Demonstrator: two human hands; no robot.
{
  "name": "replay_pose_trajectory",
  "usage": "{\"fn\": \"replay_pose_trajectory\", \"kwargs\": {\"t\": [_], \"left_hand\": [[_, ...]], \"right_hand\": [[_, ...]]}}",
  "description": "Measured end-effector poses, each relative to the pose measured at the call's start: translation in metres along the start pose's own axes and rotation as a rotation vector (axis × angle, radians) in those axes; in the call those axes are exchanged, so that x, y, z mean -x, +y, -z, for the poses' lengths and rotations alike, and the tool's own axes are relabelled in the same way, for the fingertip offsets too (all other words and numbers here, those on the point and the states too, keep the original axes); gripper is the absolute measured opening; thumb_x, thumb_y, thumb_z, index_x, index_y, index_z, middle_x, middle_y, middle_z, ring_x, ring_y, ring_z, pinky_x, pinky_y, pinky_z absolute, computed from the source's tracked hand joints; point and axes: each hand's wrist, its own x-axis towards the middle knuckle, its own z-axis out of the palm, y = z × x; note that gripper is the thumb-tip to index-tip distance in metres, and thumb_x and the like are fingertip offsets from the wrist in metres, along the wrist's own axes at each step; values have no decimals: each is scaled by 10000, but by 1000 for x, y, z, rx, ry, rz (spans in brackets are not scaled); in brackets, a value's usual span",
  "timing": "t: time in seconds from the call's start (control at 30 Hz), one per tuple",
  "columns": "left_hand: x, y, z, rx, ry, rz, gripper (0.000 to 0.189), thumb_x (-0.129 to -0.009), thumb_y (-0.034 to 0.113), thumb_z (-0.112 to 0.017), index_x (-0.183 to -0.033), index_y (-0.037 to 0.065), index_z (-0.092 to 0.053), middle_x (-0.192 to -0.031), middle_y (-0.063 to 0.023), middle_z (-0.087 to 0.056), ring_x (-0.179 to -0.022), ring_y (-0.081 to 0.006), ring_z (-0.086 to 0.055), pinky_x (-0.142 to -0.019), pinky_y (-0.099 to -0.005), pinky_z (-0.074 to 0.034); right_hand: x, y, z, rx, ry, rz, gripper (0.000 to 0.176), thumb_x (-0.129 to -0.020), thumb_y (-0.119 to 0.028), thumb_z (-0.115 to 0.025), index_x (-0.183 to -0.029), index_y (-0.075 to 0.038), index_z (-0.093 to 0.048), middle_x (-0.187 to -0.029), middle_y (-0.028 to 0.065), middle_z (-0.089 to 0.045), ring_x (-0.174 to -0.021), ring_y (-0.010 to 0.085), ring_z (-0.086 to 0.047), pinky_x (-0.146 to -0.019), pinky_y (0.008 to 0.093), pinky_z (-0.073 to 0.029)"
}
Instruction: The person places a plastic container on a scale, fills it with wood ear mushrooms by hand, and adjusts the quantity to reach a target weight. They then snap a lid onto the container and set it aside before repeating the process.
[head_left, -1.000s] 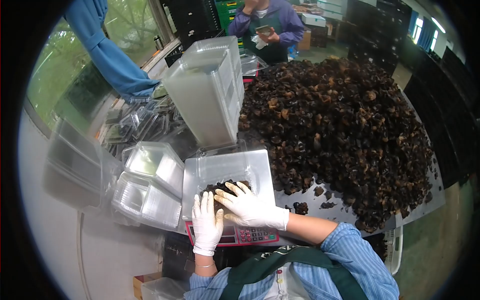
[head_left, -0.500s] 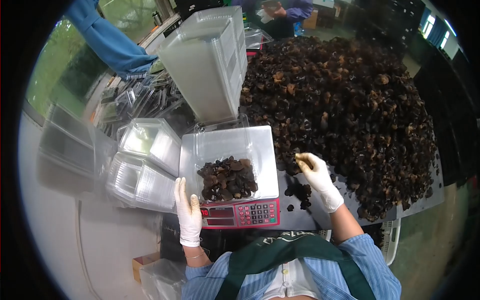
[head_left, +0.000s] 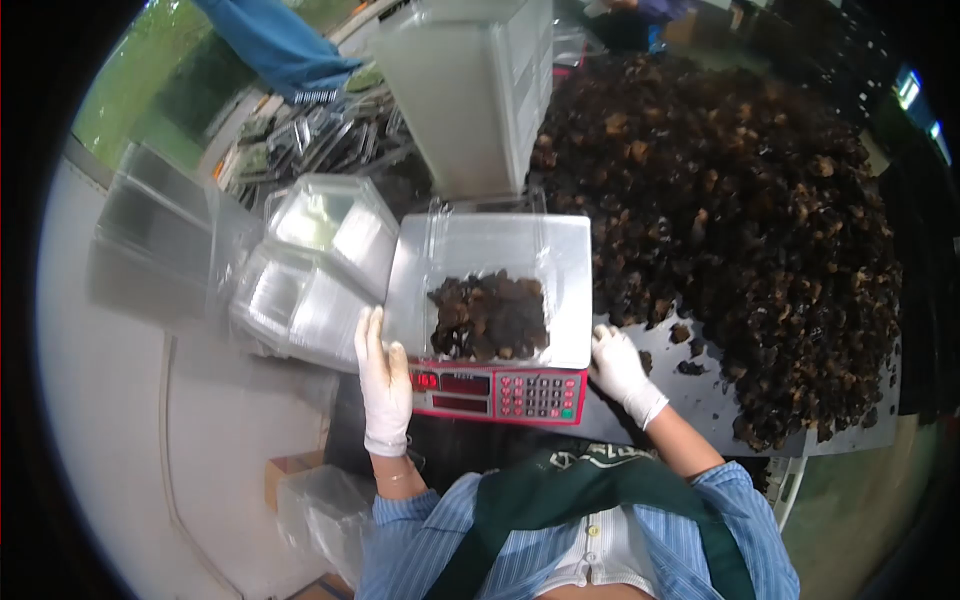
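Observation:
An open clear plastic box (head_left: 545, 262) holding dark wood ear mushrooms (head_left: 490, 315) sits on the steel pan of a red digital scale (head_left: 582, 395). Its lit display appears to read 165. My left hand (head_left: 384, 390), in a white glove, stands at the scale's left front corner, fingers stretched upward and holding nothing. At the right edge of the scale, my gloved right hand (head_left: 624, 375) rests low by the tabletop with its fingers curled in. Whatever its fingertips hold, if anything, is hidden. A small dark piece lies just beside that hand.
A large heap of wood ear mushrooms (head_left: 720, 200) covers the table's right side. Behind the scale rises a tall stack of clear boxes (head_left: 460, 100); more nested boxes (head_left: 300, 290) stand at left. Loose lids (head_left: 320, 140) lie at the back left. Another person's purple sleeve (head_left: 665, 8) shows behind.
My right hand has moved down and left from the heap's edge to the scale's side. The loose dark pieces there have mostly gone. The display has changed; my left hand stays at the scale.

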Motion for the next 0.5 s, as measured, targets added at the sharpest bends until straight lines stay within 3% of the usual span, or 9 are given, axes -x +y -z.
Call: {"fn": "replay_pose_trajectory", "kwargs": {"t": [0.1,0.23,0.3,0.37,0.43,0.5], "left_hand": [[7,-3,5,-29,28,18,454,-985,225,-411,-1362,-23,-365,-1418,-221,-308,-1308,-334,-341,-1074,-381,-273],[11,-14,7,12,86,11,429,-977,186,-430,-1351,-18,-383,-1405,-211,-333,-1298,-330,-355,-1074,-376,-275],[16,-15,6,56,86,18,416,-968,156,-443,-1344,-13,-395,-1393,-204,-355,-1294,-327,-363,-1074,-375,-277],[12,-12,-1,79,79,2,406,-956,119,-455,-1339,-6,-405,-1378,-196,-381,-1290,-325,-371,-1073,-375,-281],[5,0,-9,-15,22,-89,432,-908,45,-490,-1333,13,-422,-1356,-188,-418,-1262,-329,-410,-1059,-378,-314],[1,7,-22,23,3,-161,438,-893,44,-517,-1322,12,-436,-1359,-189,-420,-1256,-331,-416,-1056,-374,-321]], "right_hand": [[2,8,2,-79,24,-39,156,-764,-154,-632,-883,-61,-591,-886,106,-576,-883,291,-563,-761,387,-447],[5,25,10,-395,292,-185,143,-783,-65,-653,-925,-54,-636,-863,124,-637,-831,298,-616,-750,384,-492],[0,22,30,-527,386,-268,171,-816,4,-624,-985,-15,-630,-884,121,-654,-822,240,-646,-732,307,-510],[-11,8,56,-623,428,-273,178,-826,13,-613,-1003,-2,-626,-895,114,-647,-819,212,-645,-731,288,-509],[-28,-12,73,-674,465,-172,221,-810,-21,-633,-1030,-15,-615,-959,115,-621,-854,220,-626,-757,303,-507],[-45,-35,88,-443,493,15,314,-767,-46,-650,-1075,-30,-591,-1008,121,-607,-986,273,-582,-863,369,-469]]}}
